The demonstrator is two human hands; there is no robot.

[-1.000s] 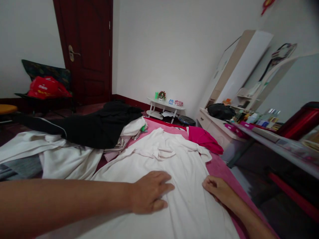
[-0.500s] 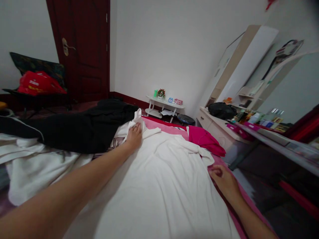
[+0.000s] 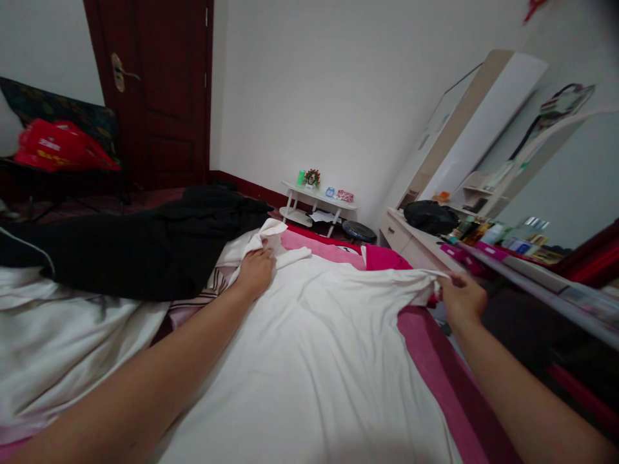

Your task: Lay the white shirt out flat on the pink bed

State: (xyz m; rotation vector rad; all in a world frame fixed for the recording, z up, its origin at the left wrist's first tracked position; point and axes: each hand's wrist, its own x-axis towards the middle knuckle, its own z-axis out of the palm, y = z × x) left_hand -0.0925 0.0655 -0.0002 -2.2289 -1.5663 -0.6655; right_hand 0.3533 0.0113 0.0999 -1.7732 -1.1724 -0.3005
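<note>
A white T-shirt [image 3: 309, 341] lies spread over the pink bed cover [image 3: 425, 348], with soft creases down its body. My left hand [image 3: 258, 269] is closed on bunched cloth at the shirt's far left sleeve; its fingertips are partly hidden in the folds. On the far right, my right hand [image 3: 461, 296] pinches the end of the other sleeve and holds it stretched out, raised off the bed. Behind that sleeve a folded bright pink cloth [image 3: 387, 258] is partly covered.
Black clothing [image 3: 159, 245] and a white garment [image 3: 62, 341] lie to the left, beside striped cloth [image 3: 207, 293]. A dresser [image 3: 401, 232] with bottles stands at the right. Farther back are a small white table [image 3: 319, 196], a door [image 3: 159, 96] and a red bag [image 3: 62, 145] on a chair.
My right hand has taken hold of the right sleeve and drawn it outward to the right and up. My left hand stays on the left sleeve. The view has shifted slightly.
</note>
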